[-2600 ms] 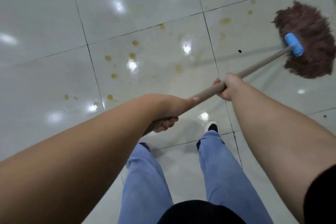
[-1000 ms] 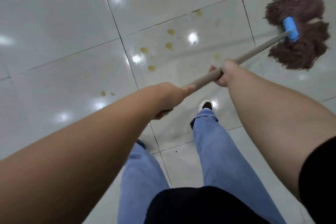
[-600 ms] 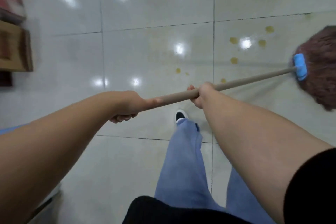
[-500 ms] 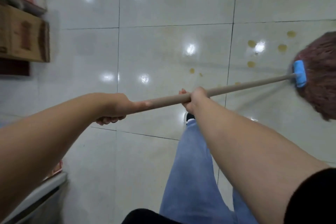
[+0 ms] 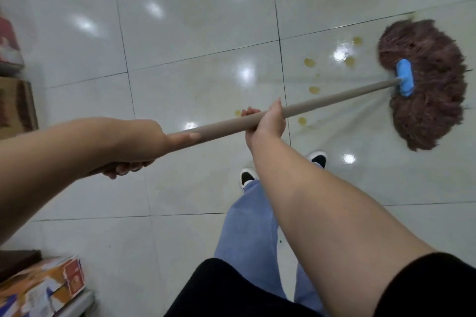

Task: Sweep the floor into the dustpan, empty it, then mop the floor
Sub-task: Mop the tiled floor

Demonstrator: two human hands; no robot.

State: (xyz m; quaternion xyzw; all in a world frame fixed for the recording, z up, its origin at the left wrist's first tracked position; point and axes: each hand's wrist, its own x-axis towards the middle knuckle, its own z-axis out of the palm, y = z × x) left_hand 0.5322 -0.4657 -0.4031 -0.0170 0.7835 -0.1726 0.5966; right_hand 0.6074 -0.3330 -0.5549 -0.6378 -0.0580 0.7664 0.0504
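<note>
While both arms reach forward over blue trousers [image 5: 247,234], the left hand [image 5: 136,144] has its grip curled round the near end of the mop handle [image 5: 334,99], thumb laid along the shaft, and the right hand [image 5: 266,123] is wrapped round it further along. The handle slants up to the right to a blue clamp [image 5: 405,77], where the brown mop head [image 5: 427,85] lies spread on the white tiled floor [image 5: 193,20], beside several yellowish spots [image 5: 309,62].

Glossy tiled floor [image 5: 206,20]; shaggy yarn mop head [image 5: 427,80] (blue plastic clamp [image 5: 405,77]).
</note>
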